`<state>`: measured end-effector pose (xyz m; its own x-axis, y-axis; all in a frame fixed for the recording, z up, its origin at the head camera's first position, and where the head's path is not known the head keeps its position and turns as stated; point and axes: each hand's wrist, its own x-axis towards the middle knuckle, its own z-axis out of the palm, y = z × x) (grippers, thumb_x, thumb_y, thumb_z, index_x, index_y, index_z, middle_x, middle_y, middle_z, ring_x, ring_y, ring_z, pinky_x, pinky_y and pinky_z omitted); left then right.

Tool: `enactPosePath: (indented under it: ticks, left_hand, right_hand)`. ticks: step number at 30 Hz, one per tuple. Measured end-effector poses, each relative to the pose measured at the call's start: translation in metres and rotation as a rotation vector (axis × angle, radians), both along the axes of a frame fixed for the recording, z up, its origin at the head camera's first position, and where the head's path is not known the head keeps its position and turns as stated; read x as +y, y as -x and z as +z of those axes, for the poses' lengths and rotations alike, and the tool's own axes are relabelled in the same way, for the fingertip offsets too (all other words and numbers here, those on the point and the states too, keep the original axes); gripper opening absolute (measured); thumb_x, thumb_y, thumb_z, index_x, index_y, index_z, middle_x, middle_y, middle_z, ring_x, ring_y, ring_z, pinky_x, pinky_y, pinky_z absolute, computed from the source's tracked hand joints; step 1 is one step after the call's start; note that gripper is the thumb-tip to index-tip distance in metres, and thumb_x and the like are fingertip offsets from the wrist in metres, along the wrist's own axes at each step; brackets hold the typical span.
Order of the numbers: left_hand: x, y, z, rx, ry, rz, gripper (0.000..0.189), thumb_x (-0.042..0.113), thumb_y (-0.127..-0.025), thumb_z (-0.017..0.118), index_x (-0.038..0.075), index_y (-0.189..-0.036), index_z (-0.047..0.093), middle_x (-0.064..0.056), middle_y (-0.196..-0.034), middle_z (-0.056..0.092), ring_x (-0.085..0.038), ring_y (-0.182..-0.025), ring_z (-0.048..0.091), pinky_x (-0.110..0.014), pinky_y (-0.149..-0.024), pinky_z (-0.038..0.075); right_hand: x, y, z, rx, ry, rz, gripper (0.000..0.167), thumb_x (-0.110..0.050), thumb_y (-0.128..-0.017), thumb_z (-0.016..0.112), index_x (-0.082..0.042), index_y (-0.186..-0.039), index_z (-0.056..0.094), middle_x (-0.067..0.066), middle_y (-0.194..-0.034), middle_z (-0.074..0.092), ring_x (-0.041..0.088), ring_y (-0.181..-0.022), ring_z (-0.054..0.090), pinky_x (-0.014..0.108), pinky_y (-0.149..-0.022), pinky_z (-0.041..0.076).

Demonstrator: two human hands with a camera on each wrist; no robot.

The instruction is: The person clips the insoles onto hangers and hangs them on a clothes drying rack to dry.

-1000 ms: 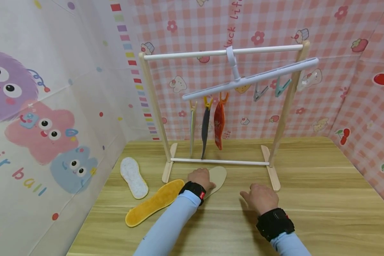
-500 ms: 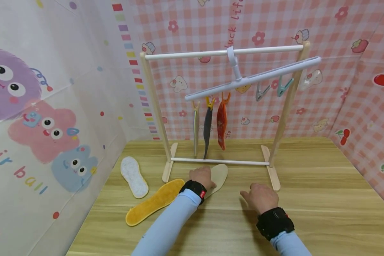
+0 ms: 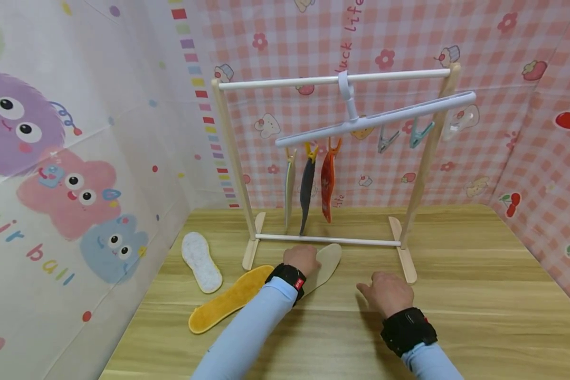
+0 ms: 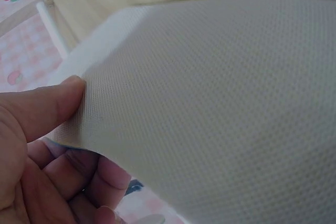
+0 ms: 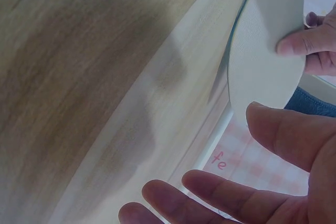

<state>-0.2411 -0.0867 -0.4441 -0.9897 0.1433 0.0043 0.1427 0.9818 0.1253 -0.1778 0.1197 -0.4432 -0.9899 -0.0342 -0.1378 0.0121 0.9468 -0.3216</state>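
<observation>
My left hand (image 3: 303, 258) pinches a cream insole (image 3: 331, 258) by its edge near the front of the rack. In the left wrist view the thumb (image 4: 58, 103) lies on the insole's fine-textured face, with curled fingers behind it. My right hand (image 3: 389, 294) is held to the right of the insole, fingers relaxed and holding nothing. The right wrist view shows its spread fingers (image 5: 226, 192) close to the insole's rounded end. A mustard insole (image 3: 228, 301) lies partly behind my left forearm, and a pale fluffy insole (image 3: 201, 262) rests further left.
A wooden rack (image 3: 420, 184) bears a tilted white hanger (image 3: 389, 114). From its lower left end hang a pale insole (image 3: 290, 190), a dark grey one (image 3: 306, 190) and a red one (image 3: 328, 187), each clipped. A grey clip (image 3: 387, 143) and a teal clip (image 3: 420, 134) hang bare.
My left hand has turned slightly with the cream insole, and its thumb no longer shows in the head view. The hanger sways a little. The right hand has stayed put.
</observation>
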Motion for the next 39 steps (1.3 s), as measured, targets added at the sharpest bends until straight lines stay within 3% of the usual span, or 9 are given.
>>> enactPosePath:
  ticks: [7,18,27,34,39]
  left_hand:
    - [-0.002,-0.001,0.005,0.112,-0.042,-0.039,0.018,0.027,-0.083,0.075,0.011,-0.075,0.071,-0.008,-0.083,0.071,-0.023,-0.076,0.068,-0.040,-0.058,0.052]
    - [0.001,-0.001,0.018,0.251,-0.155,-0.111,0.035,0.028,-0.093,0.067,0.014,-0.062,0.058,-0.002,-0.070,0.064,-0.023,-0.067,0.065,-0.037,-0.054,0.048]
    - [0.006,-0.002,0.031,0.323,-0.189,-0.112,0.024,0.030,-0.096,0.065,0.012,-0.081,0.067,-0.003,-0.072,0.066,-0.020,-0.064,0.064,-0.034,-0.048,0.043]
    - [0.009,-0.001,0.037,0.380,-0.255,-0.111,0.021,0.028,-0.094,0.067,0.012,-0.081,0.068,-0.001,-0.069,0.065,-0.017,-0.059,0.062,-0.031,-0.046,0.040]
    - [0.011,0.000,0.042,0.431,-0.272,-0.124,0.021,0.027,-0.093,0.069,0.010,-0.081,0.068,-0.002,-0.069,0.067,-0.019,-0.059,0.063,-0.031,-0.047,0.040]
  right_hand:
    - [0.001,0.001,-0.002,-0.010,0.010,-0.002,0.040,-0.042,-0.091,0.067,-0.003,-0.090,0.069,0.009,-0.071,0.058,0.025,-0.065,0.057,0.039,-0.055,0.045]
    - [0.002,0.002,-0.002,-0.029,0.003,-0.004,0.043,-0.043,-0.090,0.067,-0.001,-0.102,0.071,0.014,-0.082,0.065,0.027,-0.071,0.061,0.042,-0.059,0.048]
    - [0.004,0.003,0.000,-0.051,-0.004,-0.011,0.047,-0.043,-0.092,0.066,0.000,-0.109,0.069,0.020,-0.090,0.067,0.029,-0.076,0.063,0.045,-0.062,0.050]
    - [0.009,0.006,0.005,-0.040,0.015,0.011,0.045,-0.043,-0.093,0.063,0.001,-0.102,0.069,0.011,-0.076,0.061,0.025,-0.066,0.057,0.039,-0.056,0.045]
    - [0.013,0.008,0.010,0.029,0.032,0.021,0.041,-0.042,-0.093,0.063,-0.001,-0.092,0.069,0.007,-0.069,0.059,0.024,-0.061,0.056,0.038,-0.052,0.043]
